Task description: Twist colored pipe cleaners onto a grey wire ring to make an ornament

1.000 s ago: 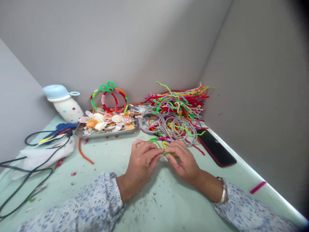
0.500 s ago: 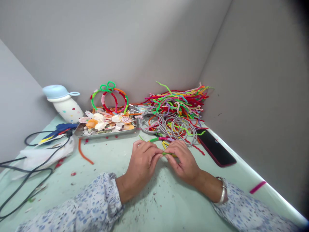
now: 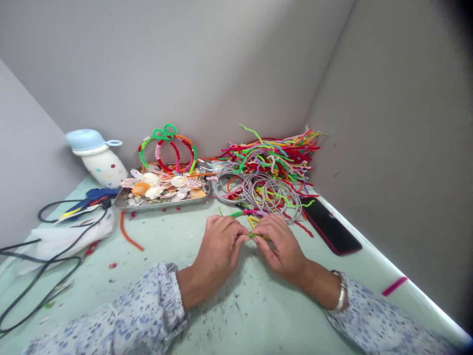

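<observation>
Fingertips together over the middle of the table, my left hand (image 3: 220, 251) and my right hand (image 3: 280, 248) pinch a green pipe cleaner (image 3: 253, 235) between them. A yellowish length runs on under my right fingers. Just behind my knuckles shows an arc wrapped in green, red and purple pipe cleaner (image 3: 247, 212); whether it joins the piece in my fingers is hidden. Something yellow (image 3: 252, 220) lies between the hands, partly covered. Beyond them are several grey wire rings (image 3: 271, 197) and a heap of coloured pipe cleaners (image 3: 273, 153).
A metal tray (image 3: 162, 207) of shells stands at the back left, with wrapped rings (image 3: 158, 148) above it. Left of it are a white bottle (image 3: 103, 166), a black cable (image 3: 40, 268) and a plastic bag (image 3: 74, 236). A phone (image 3: 332, 227) lies right; an orange pipe cleaner (image 3: 127, 235) lies left.
My left hand has shifted very slightly, its fingers curling closer. The green end of the wrapped arc behind it has moved a little to the right. My right hand is almost still.
</observation>
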`<state>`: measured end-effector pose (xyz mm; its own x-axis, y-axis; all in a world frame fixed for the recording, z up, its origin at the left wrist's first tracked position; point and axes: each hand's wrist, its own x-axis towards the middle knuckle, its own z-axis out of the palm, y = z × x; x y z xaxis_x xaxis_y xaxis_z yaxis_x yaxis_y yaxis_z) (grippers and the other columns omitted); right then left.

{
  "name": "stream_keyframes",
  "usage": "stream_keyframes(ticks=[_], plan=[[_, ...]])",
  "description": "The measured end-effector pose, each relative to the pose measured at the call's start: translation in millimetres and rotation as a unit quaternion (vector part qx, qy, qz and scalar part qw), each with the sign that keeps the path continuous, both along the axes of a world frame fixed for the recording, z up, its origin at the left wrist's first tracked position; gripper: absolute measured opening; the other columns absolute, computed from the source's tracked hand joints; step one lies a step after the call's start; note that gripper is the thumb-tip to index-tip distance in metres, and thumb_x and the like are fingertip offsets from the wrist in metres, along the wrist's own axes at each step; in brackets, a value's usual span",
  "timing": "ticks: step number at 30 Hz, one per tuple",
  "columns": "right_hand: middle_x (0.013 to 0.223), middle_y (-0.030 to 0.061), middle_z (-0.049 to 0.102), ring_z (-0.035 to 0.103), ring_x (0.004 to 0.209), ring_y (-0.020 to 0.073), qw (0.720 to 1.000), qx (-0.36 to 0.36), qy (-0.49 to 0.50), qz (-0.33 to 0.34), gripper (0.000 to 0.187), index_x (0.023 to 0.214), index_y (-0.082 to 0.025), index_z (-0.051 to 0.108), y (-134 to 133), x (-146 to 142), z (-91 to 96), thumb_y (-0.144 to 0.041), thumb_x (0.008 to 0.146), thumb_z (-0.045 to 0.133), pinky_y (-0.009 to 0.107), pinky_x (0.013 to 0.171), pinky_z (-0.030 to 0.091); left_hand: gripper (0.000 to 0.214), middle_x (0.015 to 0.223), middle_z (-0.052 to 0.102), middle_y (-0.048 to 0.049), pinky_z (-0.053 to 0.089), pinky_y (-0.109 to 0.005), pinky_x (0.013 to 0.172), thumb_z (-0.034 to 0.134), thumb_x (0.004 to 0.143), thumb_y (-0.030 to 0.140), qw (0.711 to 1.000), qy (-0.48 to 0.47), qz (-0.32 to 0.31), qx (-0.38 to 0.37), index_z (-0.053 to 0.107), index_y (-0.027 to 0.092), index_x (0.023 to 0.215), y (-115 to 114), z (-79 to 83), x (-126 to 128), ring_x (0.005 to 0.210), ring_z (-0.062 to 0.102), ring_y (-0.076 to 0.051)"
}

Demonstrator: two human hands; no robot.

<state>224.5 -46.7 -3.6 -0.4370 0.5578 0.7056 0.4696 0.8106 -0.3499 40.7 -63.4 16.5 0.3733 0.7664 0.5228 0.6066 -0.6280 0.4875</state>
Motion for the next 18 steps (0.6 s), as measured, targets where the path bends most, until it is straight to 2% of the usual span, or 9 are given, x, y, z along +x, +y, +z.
stream_keyframes(ticks=[7, 12, 18], plan=[[0.082, 0.0042, 0.061, 0.055, 0.082, 0.0214, 1.0, -0.009, 0.017, 0.0, 0.01, 0.094, -0.021, 0.056, 0.3, 1.0, 0.7, -0.017, 0.088, 0.049, 0.041, 0.078, 0.042, 0.008, 0.084, 0.063, -0.0002, 0.035, -0.037, 0.085, 0.054, 0.091, 0.021, 0.999, -0.013, -0.002, -0.035, 0.06, 0.021, 0.087, 0.1, 1.2, 0.4, 0.084, 0.055, -0.018], [0.081, 0.0038, 0.061, 0.055, 0.082, 0.0215, 1.0, -0.006, 0.029, -0.007, 0.01, 0.094, -0.022, 0.055, 0.5, 1.5, 0.8, -0.016, 0.088, 0.049, 0.04, 0.078, 0.042, 0.008, 0.091, 0.064, -0.0027, 0.036, -0.039, 0.089, 0.053, 0.092, 0.023, 0.999, -0.035, 0.012, -0.026, 0.061, 0.022, 0.093, -0.3, 0.0, -0.8, 0.09, 0.055, -0.02], [0.082, 0.004, 0.06, 0.054, 0.082, 0.0215, 1.0, -0.011, 0.019, -0.003, 0.01, 0.094, -0.022, 0.054, 0.7, 2.1, -0.1, -0.016, 0.089, 0.049, 0.041, 0.078, 0.042, 0.01, 0.086, 0.062, -0.0017, 0.035, -0.038, 0.085, 0.05, 0.092, 0.02, 0.999, -0.021, -0.004, -0.033, 0.06, 0.021, 0.09, -0.3, 3.3, -1.0, 0.086, 0.054, -0.019]])
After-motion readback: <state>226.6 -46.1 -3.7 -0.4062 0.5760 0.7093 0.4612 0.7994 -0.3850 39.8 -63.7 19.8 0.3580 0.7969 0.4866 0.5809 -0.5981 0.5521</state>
